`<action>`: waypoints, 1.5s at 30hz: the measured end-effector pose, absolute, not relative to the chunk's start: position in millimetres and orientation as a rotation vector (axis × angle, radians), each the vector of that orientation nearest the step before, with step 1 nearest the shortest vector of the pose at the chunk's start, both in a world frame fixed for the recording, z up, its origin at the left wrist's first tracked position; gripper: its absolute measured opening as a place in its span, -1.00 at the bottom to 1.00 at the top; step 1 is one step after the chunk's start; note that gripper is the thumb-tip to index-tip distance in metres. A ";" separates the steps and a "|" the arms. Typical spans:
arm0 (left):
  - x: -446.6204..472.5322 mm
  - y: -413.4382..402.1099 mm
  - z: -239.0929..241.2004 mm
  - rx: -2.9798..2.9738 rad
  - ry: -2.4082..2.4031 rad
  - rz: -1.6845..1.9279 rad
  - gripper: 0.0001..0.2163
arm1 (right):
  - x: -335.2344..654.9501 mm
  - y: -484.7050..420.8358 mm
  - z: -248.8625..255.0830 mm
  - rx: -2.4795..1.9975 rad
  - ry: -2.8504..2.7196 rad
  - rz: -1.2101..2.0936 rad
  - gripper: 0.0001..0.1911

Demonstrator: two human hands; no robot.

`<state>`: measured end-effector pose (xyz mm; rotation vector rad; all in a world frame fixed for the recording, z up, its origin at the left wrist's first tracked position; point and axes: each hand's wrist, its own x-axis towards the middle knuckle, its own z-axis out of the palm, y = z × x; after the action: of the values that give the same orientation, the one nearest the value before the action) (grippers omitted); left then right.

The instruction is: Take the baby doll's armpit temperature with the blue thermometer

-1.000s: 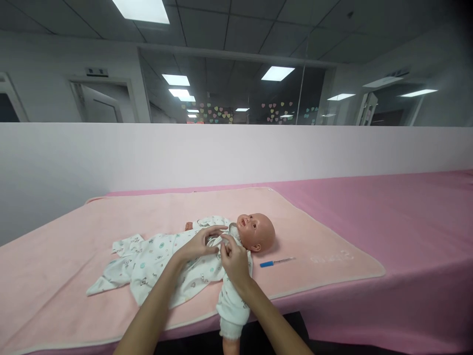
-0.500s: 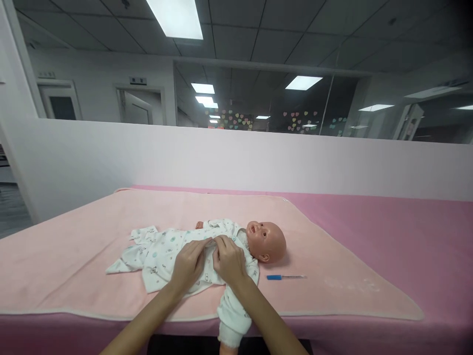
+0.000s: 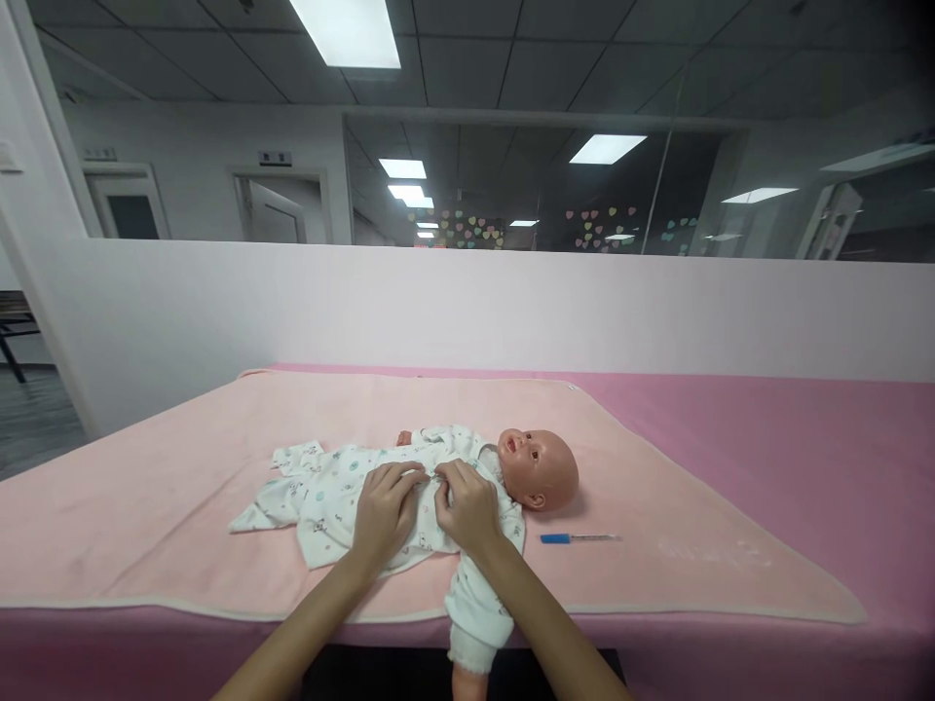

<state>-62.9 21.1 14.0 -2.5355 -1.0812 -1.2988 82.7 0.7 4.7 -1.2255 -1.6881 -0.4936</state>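
Note:
A baby doll (image 3: 539, 469) lies on its back with its head to the right, dressed in a white printed baby outfit (image 3: 332, 497). My left hand (image 3: 389, 501) is closed at the front of the outfit, fingertips pinching the cloth over the chest. Beside it, my right hand (image 3: 467, 501) pinches the cloth nearer the neck. A small gap separates the two sets of fingertips. The doll's near arm, in its sleeve (image 3: 476, 604), hangs past the table's front edge. What exactly lies between the fingertips is too small to make out.
A blue-capped thermometer-like stick (image 3: 579, 538) lies to the right, below the doll's head. Under everything spreads a peach blanket (image 3: 672, 574) on a pink table cover (image 3: 804, 467). A white low wall (image 3: 511, 312) with glass above stands behind.
My fingertips have moved slightly apart at the doll's chest. The whole scene sits a little further right and up, as the camera has shifted.

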 end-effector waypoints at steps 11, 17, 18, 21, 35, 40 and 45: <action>-56.1 16.7 21.6 -2.598 -1.177 -1.212 -0.77 | 84.4 1.9 3.8 -0.996 -1.707 -0.412 -0.77; -46.5 16.1 19.1 -2.530 -1.245 -1.131 -0.78 | 83.4 5.4 5.2 -1.094 -1.543 -0.233 -0.82; -43.5 15.3 18.7 -2.499 -1.294 -1.149 -0.78 | 83.3 5.9 5.3 -1.104 -1.534 -0.209 -0.83; -35.7 12.8 18.1 -2.432 -1.398 -1.219 -0.80 | 83.4 8.0 5.1 -1.124 -1.510 -0.162 -0.82; -35.4 12.2 14.2 -2.466 -1.329 -1.288 -0.79 | 85.2 8.3 5.4 -1.100 -1.508 -0.109 -0.82; -37.3 11.5 12.7 -2.493 -1.296 -1.403 -0.79 | 84.8 6.1 5.8 -1.069 -1.508 -0.107 -0.77; -38.2 11.7 12.6 -2.511 -1.306 -1.480 -0.80 | 84.5 7.4 2.9 -1.124 -1.510 -0.152 -0.78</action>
<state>-38.2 11.7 12.6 -2.5112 -1.3056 -1.4797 84.5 7.4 2.9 -1.1239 -1.5095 -0.1520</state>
